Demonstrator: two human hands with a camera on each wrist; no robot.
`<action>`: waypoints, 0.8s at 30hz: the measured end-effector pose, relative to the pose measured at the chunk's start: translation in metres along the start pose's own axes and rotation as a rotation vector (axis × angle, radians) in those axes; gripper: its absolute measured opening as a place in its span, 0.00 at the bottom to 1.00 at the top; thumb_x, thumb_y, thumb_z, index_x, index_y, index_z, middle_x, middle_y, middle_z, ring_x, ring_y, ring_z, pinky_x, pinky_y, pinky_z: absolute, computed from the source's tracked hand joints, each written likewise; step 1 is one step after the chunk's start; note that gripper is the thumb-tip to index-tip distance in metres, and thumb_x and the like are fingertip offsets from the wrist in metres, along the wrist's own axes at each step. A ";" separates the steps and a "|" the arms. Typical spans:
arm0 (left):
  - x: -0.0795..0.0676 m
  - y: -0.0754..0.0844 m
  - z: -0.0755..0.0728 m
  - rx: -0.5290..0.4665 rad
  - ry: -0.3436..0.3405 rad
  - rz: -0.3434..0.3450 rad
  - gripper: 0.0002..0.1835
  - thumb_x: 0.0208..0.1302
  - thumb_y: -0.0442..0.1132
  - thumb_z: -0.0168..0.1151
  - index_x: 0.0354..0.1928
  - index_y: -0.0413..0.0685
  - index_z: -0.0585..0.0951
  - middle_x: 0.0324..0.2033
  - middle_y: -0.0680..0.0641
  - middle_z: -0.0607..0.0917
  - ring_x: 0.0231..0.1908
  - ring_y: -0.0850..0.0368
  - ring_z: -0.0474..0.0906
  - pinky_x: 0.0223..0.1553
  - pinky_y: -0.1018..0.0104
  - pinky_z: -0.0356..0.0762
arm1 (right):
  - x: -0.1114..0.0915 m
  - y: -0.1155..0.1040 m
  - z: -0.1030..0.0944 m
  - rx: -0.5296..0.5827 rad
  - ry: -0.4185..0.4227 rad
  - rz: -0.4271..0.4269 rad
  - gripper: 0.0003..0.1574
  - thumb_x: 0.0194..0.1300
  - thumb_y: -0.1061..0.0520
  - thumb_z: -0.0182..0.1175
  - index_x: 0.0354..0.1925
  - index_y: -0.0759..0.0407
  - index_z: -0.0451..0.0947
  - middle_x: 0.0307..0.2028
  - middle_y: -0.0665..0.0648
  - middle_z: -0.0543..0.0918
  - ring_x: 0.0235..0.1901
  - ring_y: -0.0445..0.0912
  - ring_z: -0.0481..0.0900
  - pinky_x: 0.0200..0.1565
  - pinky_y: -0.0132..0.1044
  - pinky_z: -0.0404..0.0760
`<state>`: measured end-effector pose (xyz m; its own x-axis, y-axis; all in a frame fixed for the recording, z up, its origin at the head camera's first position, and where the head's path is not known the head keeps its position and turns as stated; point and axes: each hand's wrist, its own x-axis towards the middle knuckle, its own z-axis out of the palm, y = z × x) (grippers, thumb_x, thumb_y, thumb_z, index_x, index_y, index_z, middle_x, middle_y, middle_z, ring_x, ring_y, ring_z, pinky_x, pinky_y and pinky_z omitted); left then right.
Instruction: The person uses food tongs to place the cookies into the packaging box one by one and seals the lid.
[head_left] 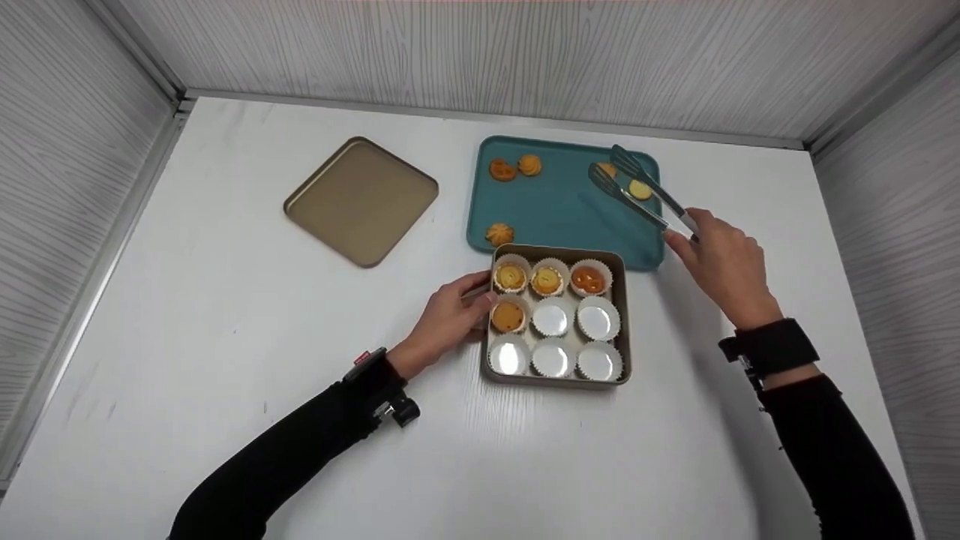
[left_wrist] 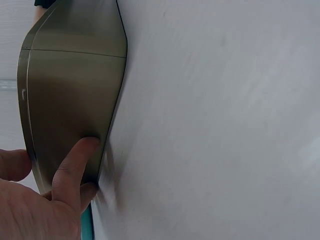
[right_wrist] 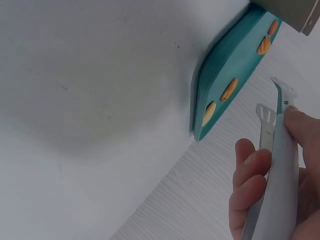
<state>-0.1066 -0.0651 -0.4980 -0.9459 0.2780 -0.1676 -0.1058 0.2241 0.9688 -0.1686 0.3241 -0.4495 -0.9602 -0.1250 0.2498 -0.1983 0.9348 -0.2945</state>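
My left hand (head_left: 450, 319) grips the left wall of a square gold tin (head_left: 555, 381), with its thumb at the rim and fingers against the side (left_wrist: 75, 95). Inside are white paper cups in rows. The back row holds two swirled cookies (head_left: 511, 277) and a pretzel-shaped cookie (head_left: 588, 280); a round brown cookie (head_left: 508, 316) sits at middle left. My right hand (head_left: 726, 262) holds tongs (head_left: 673, 206), their ends apart over the teal tray (head_left: 555, 214). Beneath the tongs lie a pale round cookie (head_left: 640, 189) and a partly hidden browner one (head_left: 607, 170).
At the tray's back left lie a pretzel-shaped cookie (head_left: 502, 169) and a swirled cookie (head_left: 529, 165), with a flower-shaped cookie (head_left: 499, 234) near its front left. A gold lid-like tray (head_left: 364, 202) lies to the left. Grey panels (head_left: 495, 60) border the white table (head_left: 225, 300).
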 end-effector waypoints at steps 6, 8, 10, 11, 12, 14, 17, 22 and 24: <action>-0.001 0.001 -0.001 -0.001 -0.011 -0.010 0.28 0.78 0.40 0.58 0.75 0.38 0.69 0.71 0.40 0.73 0.68 0.47 0.74 0.60 0.58 0.79 | 0.012 -0.007 0.017 -0.072 0.035 -0.017 0.35 0.75 0.46 0.64 0.60 0.76 0.75 0.36 0.76 0.84 0.28 0.67 0.84 0.26 0.63 0.80; -0.001 0.001 -0.001 0.010 -0.014 -0.005 0.28 0.78 0.41 0.58 0.75 0.38 0.69 0.71 0.40 0.73 0.68 0.47 0.73 0.60 0.57 0.79 | 0.013 -0.009 0.021 -0.090 0.067 -0.033 0.34 0.75 0.46 0.64 0.59 0.77 0.76 0.35 0.77 0.83 0.26 0.68 0.82 0.24 0.64 0.79; 0.000 0.001 -0.001 0.026 -0.008 0.007 0.28 0.78 0.41 0.58 0.74 0.37 0.70 0.71 0.40 0.74 0.69 0.47 0.73 0.62 0.57 0.77 | 0.014 -0.010 0.023 -0.098 0.086 -0.042 0.33 0.75 0.46 0.63 0.57 0.77 0.76 0.34 0.77 0.82 0.25 0.69 0.81 0.23 0.65 0.77; 0.000 0.001 -0.001 0.027 -0.006 0.008 0.28 0.78 0.41 0.58 0.74 0.37 0.70 0.71 0.40 0.74 0.69 0.47 0.73 0.63 0.57 0.77 | 0.014 -0.011 0.023 -0.099 0.088 -0.040 0.33 0.76 0.46 0.63 0.56 0.77 0.76 0.33 0.76 0.82 0.25 0.69 0.80 0.23 0.65 0.77; 0.000 0.001 -0.001 0.025 -0.006 0.007 0.28 0.78 0.42 0.58 0.74 0.37 0.70 0.71 0.40 0.74 0.69 0.47 0.73 0.62 0.56 0.78 | 0.014 -0.011 0.024 -0.100 0.088 -0.038 0.32 0.76 0.47 0.62 0.56 0.77 0.76 0.33 0.76 0.81 0.24 0.69 0.80 0.22 0.65 0.76; -0.001 0.001 0.000 0.025 -0.009 0.009 0.28 0.78 0.42 0.58 0.74 0.37 0.70 0.71 0.40 0.74 0.68 0.46 0.73 0.64 0.56 0.76 | 0.013 -0.012 0.024 -0.102 0.082 -0.026 0.31 0.77 0.47 0.61 0.55 0.77 0.76 0.32 0.76 0.80 0.24 0.70 0.79 0.22 0.65 0.75; -0.001 0.002 0.000 0.023 -0.015 0.005 0.29 0.78 0.42 0.59 0.74 0.38 0.70 0.71 0.40 0.73 0.68 0.47 0.73 0.63 0.57 0.76 | 0.012 -0.011 0.023 -0.114 0.080 -0.015 0.30 0.77 0.47 0.61 0.53 0.77 0.75 0.30 0.75 0.79 0.22 0.68 0.78 0.21 0.65 0.75; -0.001 0.002 0.000 0.007 -0.015 0.007 0.28 0.78 0.41 0.59 0.74 0.37 0.69 0.71 0.39 0.74 0.68 0.46 0.74 0.62 0.58 0.78 | 0.010 -0.007 0.022 -0.126 0.099 -0.025 0.29 0.78 0.47 0.60 0.50 0.77 0.75 0.28 0.74 0.78 0.21 0.69 0.77 0.20 0.64 0.73; -0.001 0.002 0.000 -0.007 -0.020 0.001 0.29 0.78 0.41 0.59 0.75 0.37 0.69 0.71 0.39 0.73 0.68 0.46 0.74 0.59 0.58 0.80 | 0.010 -0.006 0.022 -0.123 0.095 -0.025 0.30 0.78 0.47 0.60 0.50 0.77 0.75 0.28 0.75 0.79 0.21 0.70 0.77 0.21 0.65 0.74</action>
<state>-0.1060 -0.0647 -0.4963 -0.9398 0.2965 -0.1700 -0.1069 0.2173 0.9702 -0.1811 0.3098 -0.4654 -0.9310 -0.1226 0.3437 -0.1911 0.9662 -0.1730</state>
